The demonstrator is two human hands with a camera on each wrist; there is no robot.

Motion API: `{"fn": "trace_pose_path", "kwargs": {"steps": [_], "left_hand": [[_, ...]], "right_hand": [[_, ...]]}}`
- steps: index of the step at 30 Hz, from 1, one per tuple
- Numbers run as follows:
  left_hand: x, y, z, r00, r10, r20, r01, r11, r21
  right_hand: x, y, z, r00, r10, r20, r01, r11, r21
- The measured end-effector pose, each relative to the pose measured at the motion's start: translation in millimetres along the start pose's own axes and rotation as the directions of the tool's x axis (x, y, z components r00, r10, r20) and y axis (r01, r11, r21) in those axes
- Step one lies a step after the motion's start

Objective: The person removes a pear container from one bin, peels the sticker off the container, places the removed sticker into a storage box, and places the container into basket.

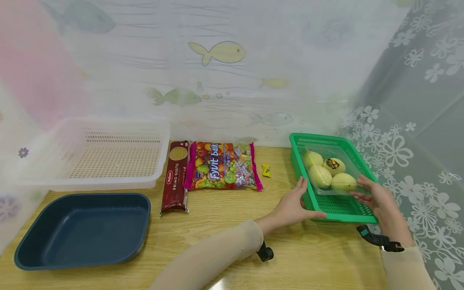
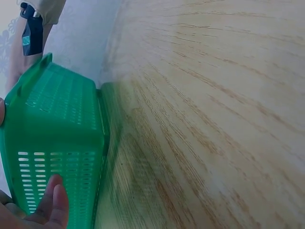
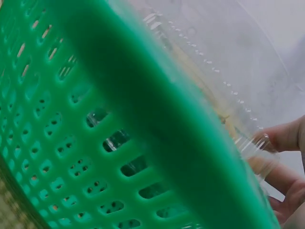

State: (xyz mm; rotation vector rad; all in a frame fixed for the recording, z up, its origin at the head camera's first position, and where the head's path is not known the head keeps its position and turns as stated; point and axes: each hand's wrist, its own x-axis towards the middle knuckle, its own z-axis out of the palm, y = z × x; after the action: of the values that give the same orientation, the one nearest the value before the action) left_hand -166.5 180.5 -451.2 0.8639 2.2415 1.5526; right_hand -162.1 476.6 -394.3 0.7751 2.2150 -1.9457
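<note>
At the right of the head view, a green slotted basket [image 1: 346, 218] holds a clear plastic pack [image 1: 312, 152] of several pale yellow-green fruits [image 1: 320, 176], one bearing a dark label. My left hand [image 1: 288, 207] grips the basket's near left corner, thumb along the rim. In the left wrist view its fingers [image 2: 53, 202] lie against the basket's slotted wall [image 2: 57, 129]. My right hand [image 1: 380, 203] pinches the pack's right edge inside the basket. The right wrist view shows those fingers [image 3: 281, 179] at the pack's clear edge, partly hidden behind the green rim [image 3: 157, 109].
Left of the basket lie a small yellow wrapped candy [image 1: 266, 170], a colourful candy bag [image 1: 224, 166] and a dark red spaghetti packet [image 1: 175, 177]. A white slotted basket [image 1: 108, 183] and a dark blue tub [image 1: 83, 262] stand at the left. A patterned curtain [image 1: 232, 92] borders the table's back.
</note>
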Motion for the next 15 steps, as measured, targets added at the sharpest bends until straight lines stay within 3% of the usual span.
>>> {"fn": "trace_pose_path", "kwargs": {"steps": [9,15], "left_hand": [[0.2,0.5,0.7,1.000,0.005,-0.004,-0.005,1.000,0.011],[-1.0,2.9,0.3,1.000,0.004,0.002,-0.004,1.000,0.002]], "right_hand": [[-4.8,-1,5,0.995,0.003,-0.099,0.007,0.995,0.099],[-10.9,-2,7,0.990,-0.026,-0.141,0.058,0.972,0.226]]}}
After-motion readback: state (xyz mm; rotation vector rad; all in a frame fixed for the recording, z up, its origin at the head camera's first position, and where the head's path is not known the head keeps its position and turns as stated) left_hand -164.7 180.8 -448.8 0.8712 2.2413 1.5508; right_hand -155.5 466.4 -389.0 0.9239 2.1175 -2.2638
